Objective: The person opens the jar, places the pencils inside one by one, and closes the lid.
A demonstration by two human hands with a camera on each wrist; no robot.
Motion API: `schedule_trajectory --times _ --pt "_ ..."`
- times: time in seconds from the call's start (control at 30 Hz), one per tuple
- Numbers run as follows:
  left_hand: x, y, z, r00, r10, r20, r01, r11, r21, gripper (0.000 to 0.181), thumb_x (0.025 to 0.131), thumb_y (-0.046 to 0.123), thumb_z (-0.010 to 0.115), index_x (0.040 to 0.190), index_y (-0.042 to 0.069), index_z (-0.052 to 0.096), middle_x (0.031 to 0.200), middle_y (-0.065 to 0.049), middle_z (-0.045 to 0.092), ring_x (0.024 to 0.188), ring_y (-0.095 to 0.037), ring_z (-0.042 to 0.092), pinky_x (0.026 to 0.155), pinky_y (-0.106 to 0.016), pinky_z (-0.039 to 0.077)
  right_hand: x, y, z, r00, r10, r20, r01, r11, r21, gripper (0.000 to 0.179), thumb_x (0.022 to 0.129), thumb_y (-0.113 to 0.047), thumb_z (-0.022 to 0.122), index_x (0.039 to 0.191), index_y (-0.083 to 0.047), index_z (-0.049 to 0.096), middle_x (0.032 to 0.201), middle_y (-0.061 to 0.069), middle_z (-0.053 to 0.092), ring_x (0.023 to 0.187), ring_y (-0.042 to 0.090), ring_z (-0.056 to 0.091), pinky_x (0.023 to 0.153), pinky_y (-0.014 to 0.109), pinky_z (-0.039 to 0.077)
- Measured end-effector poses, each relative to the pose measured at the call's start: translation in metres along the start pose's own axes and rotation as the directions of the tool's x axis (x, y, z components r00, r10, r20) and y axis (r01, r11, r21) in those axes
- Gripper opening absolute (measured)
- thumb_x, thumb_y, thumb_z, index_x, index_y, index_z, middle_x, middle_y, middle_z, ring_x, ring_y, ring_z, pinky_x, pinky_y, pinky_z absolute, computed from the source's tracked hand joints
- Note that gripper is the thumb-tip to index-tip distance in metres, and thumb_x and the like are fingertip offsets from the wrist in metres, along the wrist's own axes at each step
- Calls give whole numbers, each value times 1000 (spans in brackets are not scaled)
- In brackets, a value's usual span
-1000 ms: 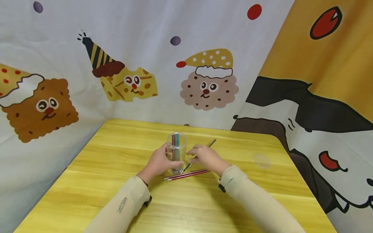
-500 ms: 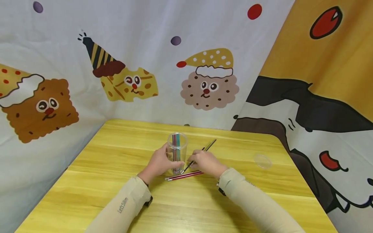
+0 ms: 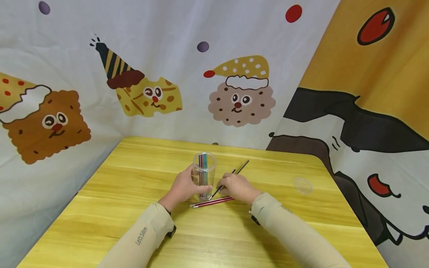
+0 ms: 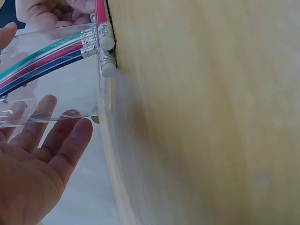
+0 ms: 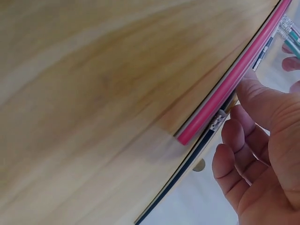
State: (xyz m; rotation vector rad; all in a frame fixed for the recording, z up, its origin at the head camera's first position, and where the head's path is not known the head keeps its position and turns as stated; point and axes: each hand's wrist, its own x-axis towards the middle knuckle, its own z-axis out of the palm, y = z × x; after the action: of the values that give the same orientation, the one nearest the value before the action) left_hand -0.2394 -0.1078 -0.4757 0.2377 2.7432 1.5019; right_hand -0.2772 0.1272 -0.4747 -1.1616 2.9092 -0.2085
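Observation:
My left hand (image 3: 184,186) grips a clear plastic cup (image 3: 211,176) standing upright on the table. Several pencils (image 4: 47,61), teal, red and dark blue, lean inside with their eraser ends at the bottom. To the cup's right, my right hand (image 3: 237,187) is down at the tabletop, thumb and fingertips pinching a dark pencil. Another dark pencil (image 5: 180,173) lies close by, pointing away to the back right. Red pencils (image 3: 214,202) lie in front of the cup, eraser ends to the left, their right ends hidden by my right hand in the head view.
A clear round lid (image 3: 302,185) lies flat on the right part of the wooden table (image 3: 140,230). Behind the table's back edge hangs a white and orange cloth (image 3: 187,126) printed with cartoon faces.
My right hand has come slightly down and its fingers have closed in on the dark pencil. The left hand and the cup have stayed in place.

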Motion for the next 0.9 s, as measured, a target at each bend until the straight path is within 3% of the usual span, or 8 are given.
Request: schedule_trajectory --times 0.43,0.6,0.7,0.9 --pt "0 1 0 1000 -9 0 9 1000 9 72 63 60 87 120 30 53 109 5 64 98 -19 64 78 -38 57 0 7 4 998 -1 -61 -1 1000 -19 16 86 -26 77 101 -20 77 98 -6 72 88 10 69 76 31 58" --pt "0 0 0 1000 -11 3 11 1000 -1 72 63 60 87 120 30 53 108 5 64 97 -19 64 77 -37 56 -1 7 5 996 -7 -91 4 999 -38 21 88 -23 76 109 -19 74 105 -4 73 94 14 70 80 34 59" --pt "0 0 0 1000 -11 3 11 1000 -2 73 63 61 87 121 31 53 108 5 64 97 -18 64 77 -37 56 -2 8 5 995 3 -104 -6 1000 -24 25 88 -22 76 113 -18 72 109 -3 74 97 16 71 83 35 59" --pt "-1 2 0 1000 -4 4 4 1000 -4 73 63 60 87 120 30 53 108 5 65 97 -18 64 78 -37 57 -5 11 4 994 28 -107 -25 999 29 25 88 -20 76 112 -15 71 103 1 75 89 16 71 78 35 59"
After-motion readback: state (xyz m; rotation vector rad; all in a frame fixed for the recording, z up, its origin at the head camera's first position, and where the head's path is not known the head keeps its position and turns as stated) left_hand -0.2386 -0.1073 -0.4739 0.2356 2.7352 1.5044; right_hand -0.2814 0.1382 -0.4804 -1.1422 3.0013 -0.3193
